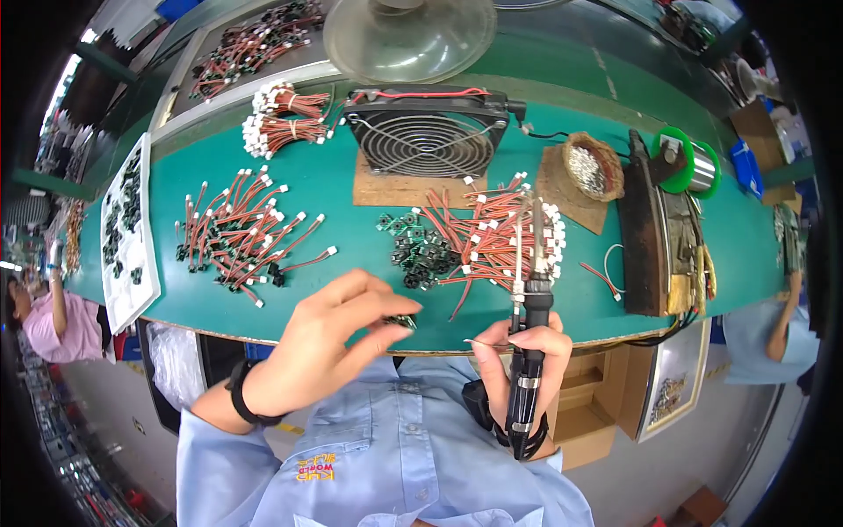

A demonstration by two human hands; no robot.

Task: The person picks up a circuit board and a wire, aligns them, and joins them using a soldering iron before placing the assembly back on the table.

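Note:
My left hand (pixel 329 329) pinches a small dark part (pixel 403 321) with some green on it, just over the bench's near edge. Held upright in my right hand (pixel 549 351) is a black soldering iron (pixel 537 303), its long metal tip pointing away over the bench. A thin pale strand (pixel 479 342) sticks out leftward from the same fingers. Beyond the hands lie a heap of small black-and-green parts (pixel 426 259) and a pile of red-and-black leads (pixel 492 233) with white connectors. Farther left, similar leads (pixel 237 233) are spread out, with black parts at several ends.
A black fan (pixel 426 140) stands on a wooden board (pixel 369 189) at the back. A white tray (pixel 145 299) holds black parts at left. To the right are a round bowl (pixel 575 140), a green-rimmed solder spool (pixel 673 180) and a dark box-shaped unit (pixel 641 246). Other people sit at both sides.

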